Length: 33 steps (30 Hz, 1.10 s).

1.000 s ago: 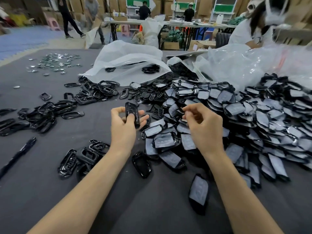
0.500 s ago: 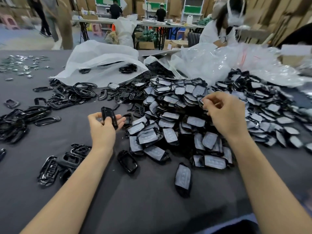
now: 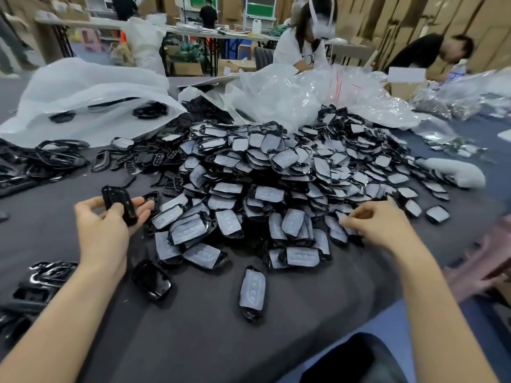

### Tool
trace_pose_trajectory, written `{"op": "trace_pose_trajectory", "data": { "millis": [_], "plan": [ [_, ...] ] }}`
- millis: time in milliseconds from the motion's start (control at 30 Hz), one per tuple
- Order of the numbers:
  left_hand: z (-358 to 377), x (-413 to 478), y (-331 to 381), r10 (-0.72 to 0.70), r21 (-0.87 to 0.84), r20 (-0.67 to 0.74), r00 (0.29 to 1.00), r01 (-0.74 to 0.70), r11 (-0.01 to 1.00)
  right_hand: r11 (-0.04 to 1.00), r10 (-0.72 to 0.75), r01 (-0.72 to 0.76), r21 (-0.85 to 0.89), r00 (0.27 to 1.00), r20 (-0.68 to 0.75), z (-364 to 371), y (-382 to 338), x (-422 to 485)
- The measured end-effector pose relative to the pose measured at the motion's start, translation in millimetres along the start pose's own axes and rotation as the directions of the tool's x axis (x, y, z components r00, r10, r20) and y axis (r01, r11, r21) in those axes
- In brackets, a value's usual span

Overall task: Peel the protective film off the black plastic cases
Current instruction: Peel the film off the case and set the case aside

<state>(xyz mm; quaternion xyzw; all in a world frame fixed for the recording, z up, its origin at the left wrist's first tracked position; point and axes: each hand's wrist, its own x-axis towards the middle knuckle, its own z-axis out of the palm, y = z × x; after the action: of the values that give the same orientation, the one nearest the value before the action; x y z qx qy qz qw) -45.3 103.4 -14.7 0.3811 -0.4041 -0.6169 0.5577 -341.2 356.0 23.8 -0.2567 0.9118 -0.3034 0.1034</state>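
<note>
Left hand [image 3: 109, 230] grasps one bare case [image 3: 119, 203], thumb across its face and fingers behind. The case stands on end, with no film visible on it. Right hand [image 3: 380, 225] is curled, fingertips at the near edge of the pile [image 3: 262, 172]. Cannot tell whether they pinch a film or a case.

Handling (judged): cases look light, stiff and glossy, so likely slippery if held flat. Hold by the long rims, not the face. Film [image 3: 269, 193] is thin, whitish and soft, and probably lifts best from a corner with a nail. Gloss may scratch if cases drag over each other.

Room: the pile lies between and beyond both hands, loosely sloped, so cases at its foot could slide. One filmed stray [image 3: 251, 291] lies nearer than both hands, apart from the pile. A peeled case [image 3: 152, 280] sits just beside the left wrist, with more peeled ones [image 3: 44, 283] outside the left forearm. Bare worktop [image 3: 193, 341] shows between the forearms. Its edge runs under the right forearm, so drops on that side risk the floor.
</note>
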Motion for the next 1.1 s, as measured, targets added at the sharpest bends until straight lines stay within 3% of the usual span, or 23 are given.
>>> {"op": "trace_pose_trajectory", "data": {
  "millis": [233,300,367,433,567,767,900,1000,1100],
  "plan": [
    [1.0,-5.1,4.6,-0.01,0.023,-0.022,1.0,0.011,1.0,0.993,0.007,-0.004,-0.12,1.0,0.017,1.5,-5.5,4.5],
    [2.4,-6.8,5.1,-0.007,0.035,-0.025,1.0,0.008,0.999,0.978,-0.017,0.001,-0.208,0.997,-0.076,2.3,-12.5,2.0],
    [3.7,-7.7,5.0,-0.008,0.043,-0.028,1.0,0.009,0.999,0.975,-0.11,0.067,-0.213,0.975,-0.195,6.2,-33.1,-3.5],
    [4.3,-8.5,4.6,-0.02,0.041,-0.022,1.0,0.021,0.999,0.958,-0.272,0.239,-0.157,0.932,-0.241,16.4,-67.4,-12.5],
    [4.0,-7.3,4.8,-0.056,0.021,-0.021,0.998,0.057,0.998,0.835,-0.549,0.549,-0.039,0.829,-0.102,65.0,-157.8,-19.1],
    [4.9,-5.1,5.4,-0.09,-0.065,-0.043,0.995,0.087,0.994,0.663,-0.737,0.749,-0.019,0.656,0.164,165.6,-289.2,15.4],
    [4.7,-2.8,8.3,-0.142,-0.163,-0.065,0.988,0.13,0.978,0.688,-0.691,0.724,-0.055,0.676,0.256,222.6,-334.7,49.3],
    [4.5,-1.9,10.6,-0.172,-0.199,-0.071,0.983,0.155,0.968,0.734,-0.644,0.671,-0.103,0.736,0.207,248.7,-344.9,73.8],
    [5.1,-2.6,10.8,-0.162,-0.168,-0.068,0.984,0.148,0.975,0.717,-0.668,0.689,-0.104,0.722,0.18,263.6,-354.2,89.2]
  ]
}}
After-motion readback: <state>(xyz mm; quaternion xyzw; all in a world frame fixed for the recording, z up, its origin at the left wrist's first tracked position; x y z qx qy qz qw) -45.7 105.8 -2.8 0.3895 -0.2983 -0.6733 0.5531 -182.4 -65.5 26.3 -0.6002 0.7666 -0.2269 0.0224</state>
